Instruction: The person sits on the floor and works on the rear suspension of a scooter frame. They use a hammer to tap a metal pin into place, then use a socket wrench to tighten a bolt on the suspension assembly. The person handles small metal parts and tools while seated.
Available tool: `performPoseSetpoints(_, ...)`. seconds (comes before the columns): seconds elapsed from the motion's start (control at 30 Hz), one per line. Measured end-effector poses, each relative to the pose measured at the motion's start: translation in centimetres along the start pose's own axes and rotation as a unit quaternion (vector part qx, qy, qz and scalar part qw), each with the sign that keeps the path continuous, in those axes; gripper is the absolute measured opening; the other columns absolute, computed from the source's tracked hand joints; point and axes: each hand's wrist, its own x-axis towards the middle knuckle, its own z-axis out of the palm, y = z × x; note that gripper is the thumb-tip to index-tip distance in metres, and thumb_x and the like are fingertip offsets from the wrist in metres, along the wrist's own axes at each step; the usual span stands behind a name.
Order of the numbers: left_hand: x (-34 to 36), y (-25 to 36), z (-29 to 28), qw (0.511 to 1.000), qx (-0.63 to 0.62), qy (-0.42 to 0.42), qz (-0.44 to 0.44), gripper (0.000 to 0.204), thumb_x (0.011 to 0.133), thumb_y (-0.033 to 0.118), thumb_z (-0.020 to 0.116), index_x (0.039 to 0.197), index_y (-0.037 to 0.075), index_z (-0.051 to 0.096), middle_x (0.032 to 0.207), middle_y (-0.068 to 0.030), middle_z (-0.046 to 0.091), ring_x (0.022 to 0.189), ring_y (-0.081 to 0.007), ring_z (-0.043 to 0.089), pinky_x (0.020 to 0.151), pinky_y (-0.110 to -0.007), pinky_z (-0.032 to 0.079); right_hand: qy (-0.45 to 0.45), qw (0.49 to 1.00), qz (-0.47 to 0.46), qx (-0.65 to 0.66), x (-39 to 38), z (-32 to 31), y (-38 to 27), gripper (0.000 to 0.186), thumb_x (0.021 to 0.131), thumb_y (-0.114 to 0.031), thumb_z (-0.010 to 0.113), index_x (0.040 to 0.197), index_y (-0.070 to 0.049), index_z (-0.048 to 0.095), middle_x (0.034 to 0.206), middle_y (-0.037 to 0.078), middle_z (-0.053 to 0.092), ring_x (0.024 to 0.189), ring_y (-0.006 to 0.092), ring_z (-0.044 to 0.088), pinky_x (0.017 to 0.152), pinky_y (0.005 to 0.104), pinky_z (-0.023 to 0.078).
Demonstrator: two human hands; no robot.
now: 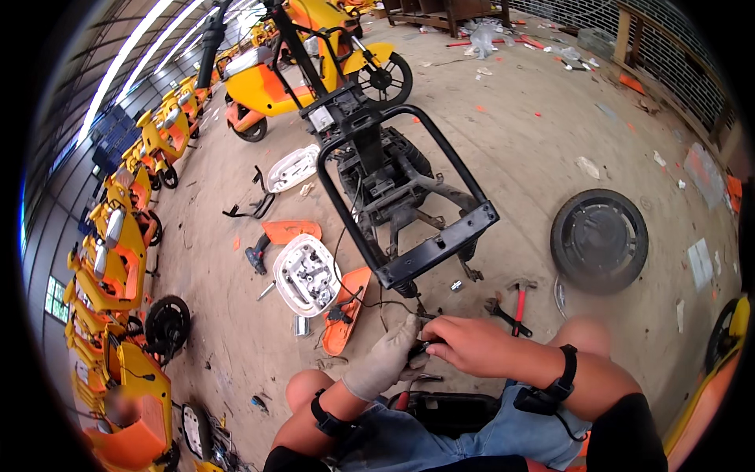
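Observation:
My gloved left hand (387, 358) and my bare right hand (465, 343) meet low in the middle, just in front of the black scooter frame (442, 250). Both sets of fingers are closed around a small dark part (418, 349). Its exact kind is mostly hidden by the fingers. A thin black cable (383, 304) runs down from the frame close to my left hand. Left of my hands lies an orange panel (344, 324) with a black piece on it. A black open bin (456, 411) sits between my legs.
To the right lie a red-handled hammer (520, 305), a dark wrench (503, 317) and a wheel (599, 240). A white tray of small parts (308, 275) and a cordless drill (256, 255) are on the left. A yellow scooter (267, 93) stands behind the frame.

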Motion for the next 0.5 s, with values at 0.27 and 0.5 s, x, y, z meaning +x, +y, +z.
performPoseSetpoints(0.27,1.0,-0.9,0.1,0.989,-0.018,0.083,0.124,0.04,0.105,0.046,0.041,0.105,0.007,0.052,0.07,-0.0037,0.046,0.056,-0.0122,0.044,0.047,-0.025,0.032,0.047,0.998,0.048,-0.02,0.0,-0.5,0.3,0.029,0.098,-0.031,0.057,0.107,-0.003,0.055,0.098,0.017,0.064,0.085,0.0394,0.062,0.071,0.0467,0.049)
performPoseSetpoints(0.5,1.2,-2.4,0.4,0.975,-0.015,0.169,0.145,0.031,0.105,0.037,0.047,0.103,0.007,0.055,0.083,-0.0032,0.053,0.064,-0.0116,0.051,0.056,-0.025,0.046,0.068,0.995,0.076,0.003,0.2,1.8,0.5,0.033,0.102,-0.032,0.049,0.095,-0.001,0.057,0.08,0.019,0.063,0.07,0.0416,0.061,0.064,0.0486,0.048)
